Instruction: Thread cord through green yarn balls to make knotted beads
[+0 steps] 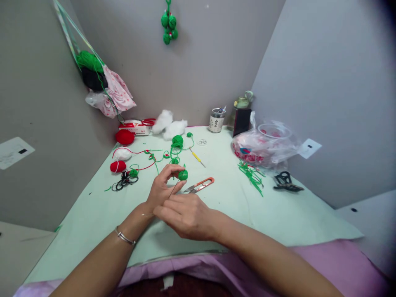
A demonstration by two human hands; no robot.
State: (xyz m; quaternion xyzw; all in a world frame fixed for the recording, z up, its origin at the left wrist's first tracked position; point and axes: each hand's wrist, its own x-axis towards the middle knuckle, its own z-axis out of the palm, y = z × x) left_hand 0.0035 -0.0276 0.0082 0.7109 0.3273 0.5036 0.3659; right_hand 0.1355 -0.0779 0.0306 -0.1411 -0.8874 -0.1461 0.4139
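Between the thumb and fingers of my left hand (159, 185) is a small green yarn ball (183, 175). Closer to me, my right hand (187, 216) pinches a thin needle (147, 214), whose tip points left over my left wrist. A dark thread (173, 189) runs from the green ball down to my right hand. Just right of the ball lie orange thread snips (201, 185). Behind the ball are a ball of green yarn (177, 142) and a yellow-handled crochet hook (196, 156).
Left are red yarn (125, 137), white yarn (122, 154) and tangled black thread (125, 181). White stuffing (175, 129), a pen tin (216, 120) and a bottle (239, 109) stand at the back. Right are a plastic bag (266, 146), green yarn scraps (252, 177) and a black hair clip (287, 182).
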